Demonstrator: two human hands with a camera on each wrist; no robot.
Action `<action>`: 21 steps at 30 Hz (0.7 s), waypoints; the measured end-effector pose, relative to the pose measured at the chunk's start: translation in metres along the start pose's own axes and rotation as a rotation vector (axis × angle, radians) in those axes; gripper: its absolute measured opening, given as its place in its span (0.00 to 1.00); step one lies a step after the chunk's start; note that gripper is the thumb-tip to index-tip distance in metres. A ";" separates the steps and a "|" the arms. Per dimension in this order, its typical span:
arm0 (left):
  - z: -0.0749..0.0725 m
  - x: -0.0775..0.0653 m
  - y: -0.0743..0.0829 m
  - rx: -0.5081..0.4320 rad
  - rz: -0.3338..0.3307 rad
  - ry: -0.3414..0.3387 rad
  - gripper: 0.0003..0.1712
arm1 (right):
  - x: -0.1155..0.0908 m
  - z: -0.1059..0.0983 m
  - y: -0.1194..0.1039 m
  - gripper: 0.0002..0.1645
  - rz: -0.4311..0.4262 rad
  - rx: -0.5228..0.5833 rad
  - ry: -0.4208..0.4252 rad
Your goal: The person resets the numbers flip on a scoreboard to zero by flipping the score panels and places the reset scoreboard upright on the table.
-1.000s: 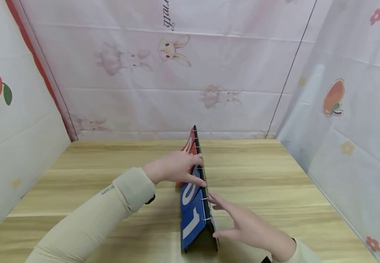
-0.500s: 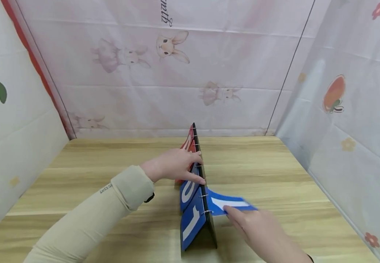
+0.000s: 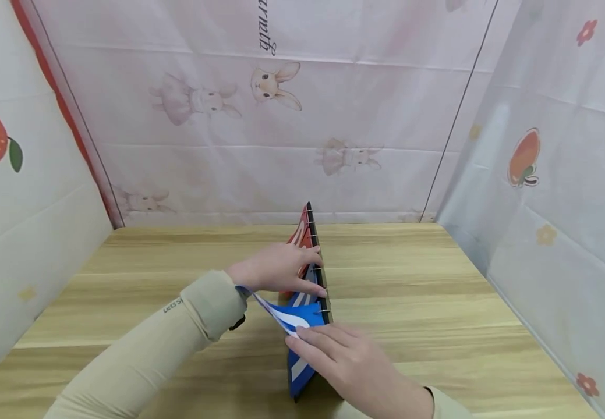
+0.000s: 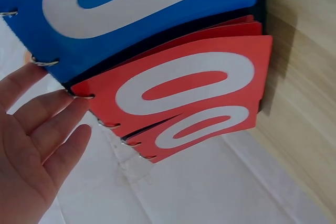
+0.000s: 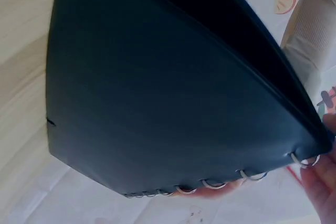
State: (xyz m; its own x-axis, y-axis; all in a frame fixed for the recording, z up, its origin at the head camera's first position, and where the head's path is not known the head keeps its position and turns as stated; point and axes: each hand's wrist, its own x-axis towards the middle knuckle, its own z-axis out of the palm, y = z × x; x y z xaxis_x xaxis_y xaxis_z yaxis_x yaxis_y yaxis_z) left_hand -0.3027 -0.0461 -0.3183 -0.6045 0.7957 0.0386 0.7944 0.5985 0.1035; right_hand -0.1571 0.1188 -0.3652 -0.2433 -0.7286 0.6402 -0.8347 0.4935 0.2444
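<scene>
A tent-shaped flip scoreboard (image 5: 157,93) with a black backing stands on the table, its ring-bound ridge running away from me. My left hand (image 3: 278,267) rests along that ridge mid-length, fingers extended and thumb spread apart. Beneath it in the left wrist view are red cards (image 4: 184,83) showing zeros and a blue card (image 4: 157,3) with a white zero. At the near end, my right hand (image 3: 354,366) pinches a blue number card (image 3: 310,313), which bends out to the left, raised over the cards below. Its far corner reaches the left sleeve's cuff.
The wooden table (image 3: 412,279) extends to both sides of the scoreboard. Behind it hangs a pale cloth with rabbit prints (image 3: 273,86). Similar printed cloths line the left and right sides.
My right hand took a blue card on the ridge's right side and swung it over the top to the left. The left hand has stayed on the ridge.
</scene>
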 end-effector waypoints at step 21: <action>0.011 -0.021 0.005 -0.148 -0.255 0.062 0.52 | -0.013 -0.008 0.076 0.45 0.736 0.277 -0.185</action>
